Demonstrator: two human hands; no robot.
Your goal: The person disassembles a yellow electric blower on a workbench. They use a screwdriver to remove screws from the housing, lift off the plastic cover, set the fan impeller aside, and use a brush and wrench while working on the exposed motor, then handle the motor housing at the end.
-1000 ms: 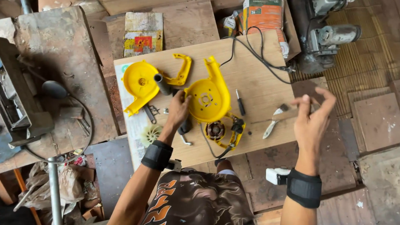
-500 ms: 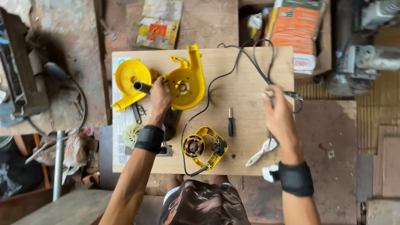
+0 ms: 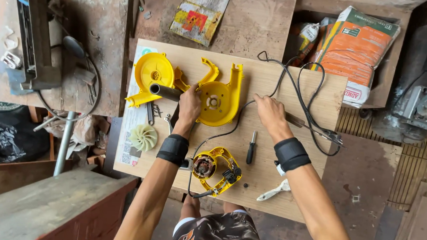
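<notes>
My left hand point(image 3: 190, 105) is closed around a dark metal tube point(image 3: 162, 90) that lies between two yellow housing shells point(image 3: 220, 100) point(image 3: 152, 74) on a wooden board point(image 3: 274, 72). My right hand point(image 3: 271, 114) rests on the board just right of the shells, fingers curled over a thin dark tool point(image 3: 315, 130) that sticks out to the right across the black cord point(image 3: 300, 88). Near the board's front edge lie a yellow handle half with the motor point(image 3: 214, 168) in it, a small screwdriver point(image 3: 251, 147) and a pale fan wheel point(image 3: 143, 137).
An orange bag point(image 3: 361, 42) sits in a wooden box at the back right, with a grey machine point(image 3: 426, 109) beside it. A metal machine point(image 3: 30, 32) stands on the left bench. A colourful booklet point(image 3: 199, 12) lies behind the board, a whitish tool point(image 3: 275, 190) near its front.
My right hand came down from the air at the right and now rests on the board by the yellow shell. My left hand stayed on the tube. The view moved closer.
</notes>
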